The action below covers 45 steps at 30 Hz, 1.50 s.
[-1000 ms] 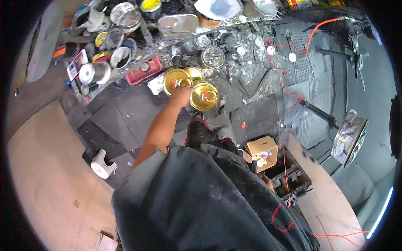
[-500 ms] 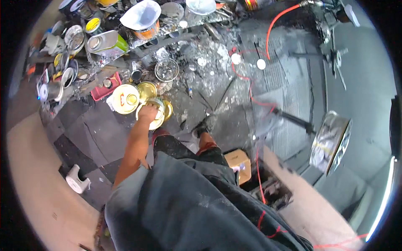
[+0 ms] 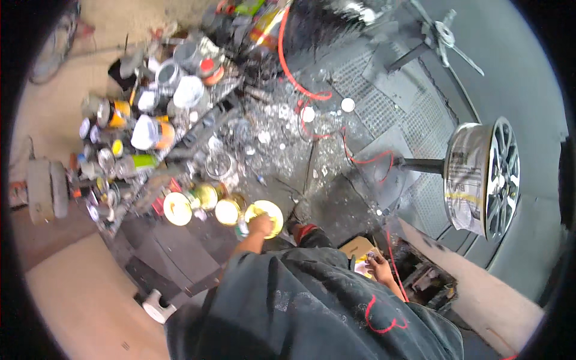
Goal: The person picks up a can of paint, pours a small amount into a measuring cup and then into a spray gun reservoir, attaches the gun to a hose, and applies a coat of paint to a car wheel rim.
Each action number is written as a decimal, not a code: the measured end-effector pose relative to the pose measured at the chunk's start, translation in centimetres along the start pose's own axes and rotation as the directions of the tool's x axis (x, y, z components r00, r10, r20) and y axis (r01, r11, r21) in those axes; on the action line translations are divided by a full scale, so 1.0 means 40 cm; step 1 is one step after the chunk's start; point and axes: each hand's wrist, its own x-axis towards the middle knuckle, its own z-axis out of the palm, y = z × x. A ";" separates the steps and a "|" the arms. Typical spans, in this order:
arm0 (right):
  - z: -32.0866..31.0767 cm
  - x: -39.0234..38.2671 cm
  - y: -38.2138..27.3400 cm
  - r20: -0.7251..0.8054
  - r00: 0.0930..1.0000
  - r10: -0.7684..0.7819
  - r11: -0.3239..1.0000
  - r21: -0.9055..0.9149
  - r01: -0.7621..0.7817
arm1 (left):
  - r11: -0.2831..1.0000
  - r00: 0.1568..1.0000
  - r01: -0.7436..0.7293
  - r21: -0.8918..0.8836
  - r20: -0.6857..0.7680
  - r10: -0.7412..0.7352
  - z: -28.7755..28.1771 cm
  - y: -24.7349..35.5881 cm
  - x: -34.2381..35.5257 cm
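Observation:
My left hand [image 3: 261, 226] grips the top of a round metal can [image 3: 273, 211] with a pale yellowish top, in front of my body near my feet. Beside it on the floor stand more cans: a gold-rimmed can [image 3: 228, 212], a gold can [image 3: 206, 197] and a white-topped can [image 3: 177, 209]. Over a cardboard box [image 3: 359, 245] at my right side is my right hand [image 3: 379, 268], its fingers curled together around something small that I cannot make out. White and yellow material shows in the box under that hand.
A wheel rim [image 3: 474, 180] wrapped in newspaper sits on a horizontal stand arm at the right. A red hose [image 3: 288, 69] trails across the floor. Paint pots and cups crowd a bench [image 3: 207, 114] at the upper left. A white stool [image 3: 158, 307] stands at lower left.
My left hand has carried the can rightward, away from the other cans. My right hand has come into view by the cardboard box. The whole view has shifted and turned.

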 end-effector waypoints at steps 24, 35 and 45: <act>0.058 0.091 -1.125 -0.358 0.738 -0.572 0.627 0.391 0.674 | 0.106 0.283 -0.870 -0.481 -0.312 0.907 -1.348 1.016 -0.250; -0.048 -0.235 -1.841 -0.454 0.280 -0.846 0.430 -0.271 0.861 | -0.035 0.284 -0.453 -0.891 -0.182 0.941 -2.017 1.091 -0.243; -0.036 -0.334 -2.186 -0.351 0.243 -0.904 0.412 -0.567 0.713 | 0.023 0.324 -0.408 -0.913 -0.121 0.938 -2.287 1.185 -0.103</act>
